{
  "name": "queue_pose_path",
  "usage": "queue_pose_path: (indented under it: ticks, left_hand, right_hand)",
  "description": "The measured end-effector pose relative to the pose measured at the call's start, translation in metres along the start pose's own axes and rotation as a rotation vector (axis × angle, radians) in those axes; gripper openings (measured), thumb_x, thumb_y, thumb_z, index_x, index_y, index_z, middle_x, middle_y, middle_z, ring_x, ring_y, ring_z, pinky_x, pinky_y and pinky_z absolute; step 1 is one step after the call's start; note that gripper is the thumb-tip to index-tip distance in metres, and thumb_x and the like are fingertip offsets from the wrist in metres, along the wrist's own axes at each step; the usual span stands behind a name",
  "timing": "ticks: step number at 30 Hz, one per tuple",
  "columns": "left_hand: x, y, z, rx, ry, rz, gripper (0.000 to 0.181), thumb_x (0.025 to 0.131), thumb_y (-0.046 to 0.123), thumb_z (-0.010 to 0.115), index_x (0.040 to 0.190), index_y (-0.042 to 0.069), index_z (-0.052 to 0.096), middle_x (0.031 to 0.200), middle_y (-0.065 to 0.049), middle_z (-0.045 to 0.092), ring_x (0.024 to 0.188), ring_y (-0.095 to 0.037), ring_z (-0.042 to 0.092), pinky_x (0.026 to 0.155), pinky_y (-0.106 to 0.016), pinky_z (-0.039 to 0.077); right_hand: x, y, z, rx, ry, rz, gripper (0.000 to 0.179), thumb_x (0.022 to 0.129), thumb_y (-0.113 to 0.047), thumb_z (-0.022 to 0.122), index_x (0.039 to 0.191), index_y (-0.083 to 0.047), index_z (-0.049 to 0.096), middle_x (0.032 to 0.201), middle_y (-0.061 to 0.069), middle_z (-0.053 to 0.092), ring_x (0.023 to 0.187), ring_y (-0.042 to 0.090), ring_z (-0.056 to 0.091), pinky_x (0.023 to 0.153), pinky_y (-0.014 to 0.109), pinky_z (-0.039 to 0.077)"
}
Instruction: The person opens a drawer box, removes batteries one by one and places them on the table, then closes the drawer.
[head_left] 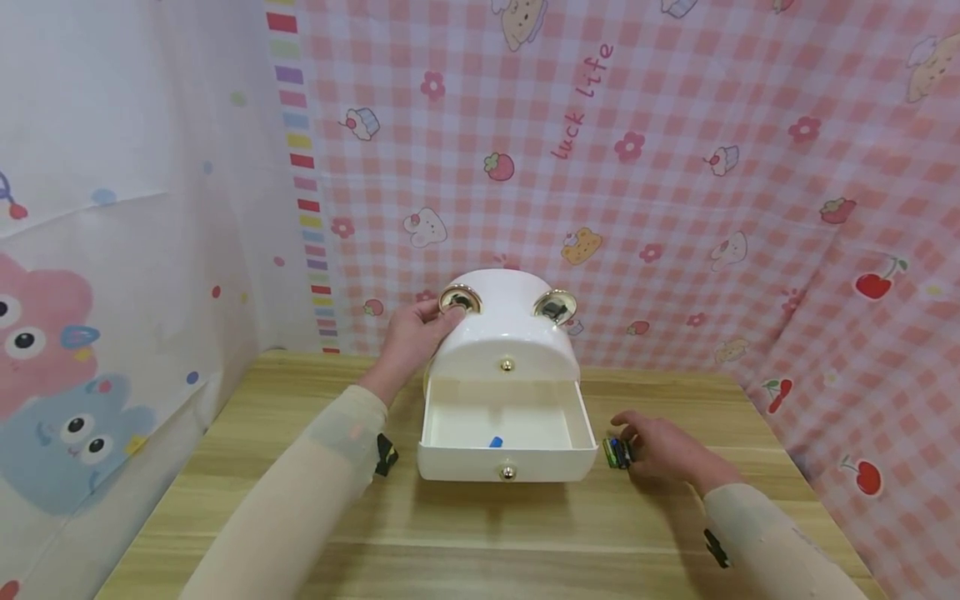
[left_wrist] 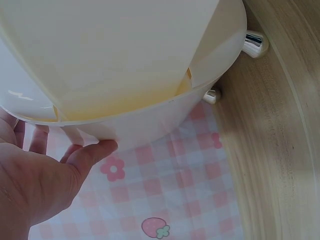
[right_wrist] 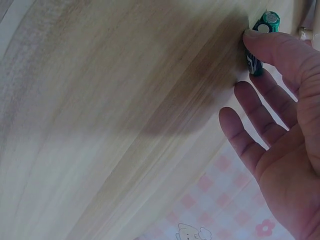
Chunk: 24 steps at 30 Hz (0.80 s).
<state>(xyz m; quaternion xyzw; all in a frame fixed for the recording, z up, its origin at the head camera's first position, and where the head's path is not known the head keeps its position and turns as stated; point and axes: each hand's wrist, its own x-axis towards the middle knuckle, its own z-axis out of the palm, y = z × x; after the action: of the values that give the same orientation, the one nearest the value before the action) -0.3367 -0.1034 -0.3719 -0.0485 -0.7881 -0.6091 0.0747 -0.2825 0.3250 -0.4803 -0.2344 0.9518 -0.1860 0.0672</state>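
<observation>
A white drawer box [head_left: 507, 321] with two gold-rimmed eyes stands on the table, its lower drawer [head_left: 502, 464] pulled out. Inside that drawer lies a small blue cylinder [head_left: 496, 442]. My left hand [head_left: 414, 340] grips the box's upper left side by the left eye [head_left: 460, 300]; in the left wrist view its thumb [left_wrist: 95, 152] presses the white shell, with other fingers partly hidden behind it. To the right of the drawer, my right hand [head_left: 667, 450] pinches at a small row of batteries [head_left: 617, 452]. A green battery [right_wrist: 255, 62] shows past the thumb in the right wrist view; the index finger is hidden.
The wooden table [head_left: 480, 542] ends at the back against a pink checked cloth [head_left: 675, 208]. A white patterned cloth [head_left: 150, 275] hangs on the left. The upper drawer, with a gold knob [head_left: 507, 365], is closed. Black straps sit at both wrists.
</observation>
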Motion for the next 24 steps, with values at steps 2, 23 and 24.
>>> queue_pose_path:
  ticks: [2, 23, 24]
  left_hand:
    - [0.0003, 0.0000, 0.0002, -0.002, -0.003, 0.003, 0.045, 0.099, 0.039, 0.078, 0.135, 0.012, 0.075, 0.128, -0.015, 0.077, 0.096, -0.014, 0.072, 0.077, -0.021, 0.058]
    - [-0.0002, 0.0004, 0.0006, -0.018, -0.001, -0.002, 0.044, 0.100, 0.037, 0.078, 0.135, 0.011, 0.075, 0.128, -0.016, 0.077, 0.089, -0.008, 0.070, 0.076, -0.019, 0.057]
    - [-0.0002, 0.0000, 0.0005, -0.016, -0.001, -0.002, 0.045, 0.100, 0.037, 0.078, 0.136, 0.011, 0.075, 0.128, -0.016, 0.077, 0.090, -0.009, 0.070, 0.077, -0.019, 0.058]
  right_hand:
    - [0.0004, -0.0004, 0.0006, -0.005, -0.001, 0.011, 0.072, 0.069, 0.000, 0.087, 0.135, 0.000, 0.058, 0.112, 0.013, 0.077, 0.096, 0.024, 0.073, 0.085, 0.044, 0.061]
    - [0.0008, -0.0054, 0.0005, -0.009, -0.025, 0.050, 0.070, 0.071, 0.000, 0.089, 0.135, 0.001, 0.061, 0.120, 0.018, 0.074, 0.099, 0.026, 0.073, 0.089, 0.050, 0.062]
    - [0.0007, -0.0054, 0.0008, -0.005, -0.026, 0.057, 0.070, 0.071, 0.000, 0.089, 0.135, 0.001, 0.061, 0.121, 0.018, 0.074, 0.100, 0.026, 0.073, 0.090, 0.050, 0.062]
